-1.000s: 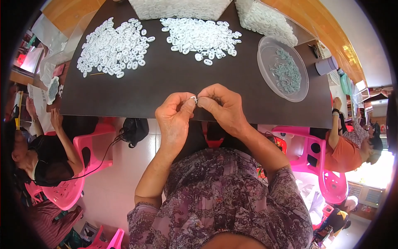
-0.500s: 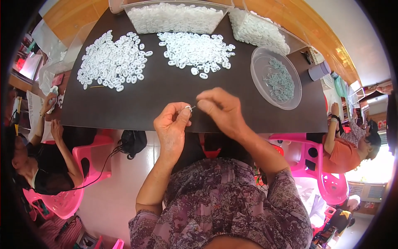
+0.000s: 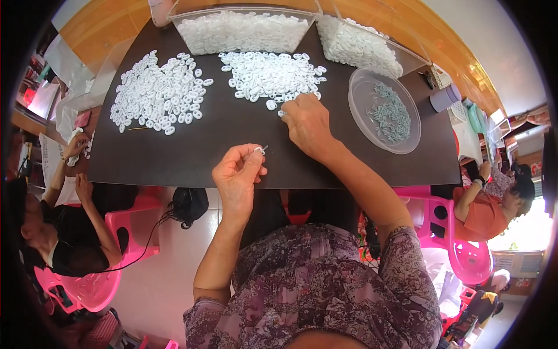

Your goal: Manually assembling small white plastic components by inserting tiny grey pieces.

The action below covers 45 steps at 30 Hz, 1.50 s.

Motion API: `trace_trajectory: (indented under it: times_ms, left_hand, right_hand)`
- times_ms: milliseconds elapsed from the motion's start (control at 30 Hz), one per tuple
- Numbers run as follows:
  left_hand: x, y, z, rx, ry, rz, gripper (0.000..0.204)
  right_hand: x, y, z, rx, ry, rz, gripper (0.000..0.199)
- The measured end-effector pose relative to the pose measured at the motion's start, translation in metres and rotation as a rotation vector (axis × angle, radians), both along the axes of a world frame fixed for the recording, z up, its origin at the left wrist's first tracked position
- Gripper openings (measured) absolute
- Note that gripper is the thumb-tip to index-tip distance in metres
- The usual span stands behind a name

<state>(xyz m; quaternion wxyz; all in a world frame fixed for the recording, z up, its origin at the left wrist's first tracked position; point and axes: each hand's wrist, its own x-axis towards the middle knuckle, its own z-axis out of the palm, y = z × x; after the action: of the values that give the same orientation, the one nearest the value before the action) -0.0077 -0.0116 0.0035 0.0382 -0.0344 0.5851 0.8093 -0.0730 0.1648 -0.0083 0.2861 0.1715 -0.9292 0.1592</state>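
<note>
Between the thumb and fingers of my left hand [image 3: 237, 177] is a small white oval piece [image 3: 260, 150], with a thin grey pin [image 3: 265, 146] sticking out of it. The hand is held over the table's front edge. My right hand [image 3: 309, 125] is at the front of the middle pile of white oval two-holed pieces [image 3: 267, 74]. Its fingertips are closed on a single white piece [image 3: 281, 113], mostly covered by the fingers. A second pile of white pieces [image 3: 157, 93] lies to the left. Grey pins [image 3: 390, 116] lie heaped in a round clear plastic dish [image 3: 357, 119] at the right.
Two clear bins, one at the back [image 3: 244, 35] and one at the back right [image 3: 360, 49], are full of white pieces. A thin yellowish stick [image 3: 138, 128] lies by the left pile. A purple-lidded container [image 3: 444, 99] stands far right. People sit at both sides on pink chairs [image 3: 139, 221].
My right hand has moved forward from beside my left hand to the middle pile's front edge, onto a white piece. My left hand keeps holding its piece with the pin.
</note>
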Motion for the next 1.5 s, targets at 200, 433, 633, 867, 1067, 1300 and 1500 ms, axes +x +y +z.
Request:
trace_trajectory:
  times_ms: [200, 433, 633, 867, 1067, 1300, 1500]
  left_hand:
    - [-0.002, -0.002, 0.000, 0.042, -0.015, -0.009, 0.015]
    - [-0.003, -0.004, 0.000, 0.060, -0.017, -0.008, 0.015]
    - [0.000, -0.002, 0.003, 0.034, 0.027, 0.010, 0.013]
    - [0.005, 0.005, 0.009, 0.059, -0.009, 0.009, 0.013]
    - [0.007, 0.011, 0.008, 0.063, 0.016, -0.005, 0.013]
    - [0.012, 0.012, 0.010, 0.017, 0.028, 0.001, 0.009]
    - [0.011, 0.011, 0.005, 0.003, 0.050, -0.001, 0.008]
  right_hand:
    - [0.005, 0.004, 0.004, -0.155, -0.106, 0.063, 0.011]
    - [0.006, 0.001, 0.007, -0.117, -0.197, 0.008, 0.009]
    - [0.010, 0.001, 0.007, -0.155, -0.183, 0.038, 0.010]
    - [0.039, 0.003, 0.024, -0.998, -0.683, 0.207, 0.012]
    - [0.050, -0.002, 0.029, -1.264, -0.822, 0.223, 0.013]
    - [0.053, -0.011, 0.029, -1.292, -0.822, 0.224, 0.013]
    - [0.055, -0.015, 0.029, -1.267, -0.768, 0.242, 0.012]
